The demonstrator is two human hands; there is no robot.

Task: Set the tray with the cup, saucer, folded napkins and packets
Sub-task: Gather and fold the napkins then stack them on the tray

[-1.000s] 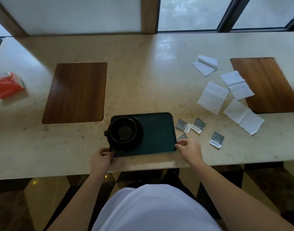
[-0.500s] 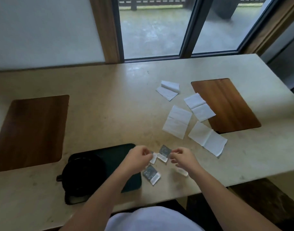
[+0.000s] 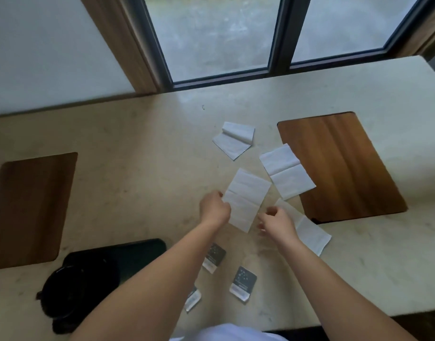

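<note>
Pale stone table [image 3: 142, 143] below a window [image 3: 216, 35], seen from above, with two inset wooden panels: one at the left [image 3: 26, 210], one at the right [image 3: 339, 166]. At the near left edge lies the dark tray [image 3: 137, 252], bearing a black cup [image 3: 71, 291] on its saucer [image 3: 61, 323] (cup and saucer merge in shadow, so the rim between them is hard to trace). Four white napkins lie unfolded or half-folded between the panels: the farthest [image 3: 233, 140] with one flap curled over, one [image 3: 286, 172] overlapping the right panel's edge, the middle napkin [image 3: 246, 198], and the nearest [image 3: 310, 232] partly under the right hand. The left hand [image 3: 215, 209] is curled, its fingertips pinching the left edge of the middle napkin. The right hand [image 3: 276, 222] hovers just beside that napkin's lower right corner, fingers bent and loosely parted, holding nothing visible. Three small dark packets rest on the table near the forearms, off the tray: one [image 3: 214, 257], one [image 3: 243, 283], and one [image 3: 193, 297] partly hidden by the left arm
</note>
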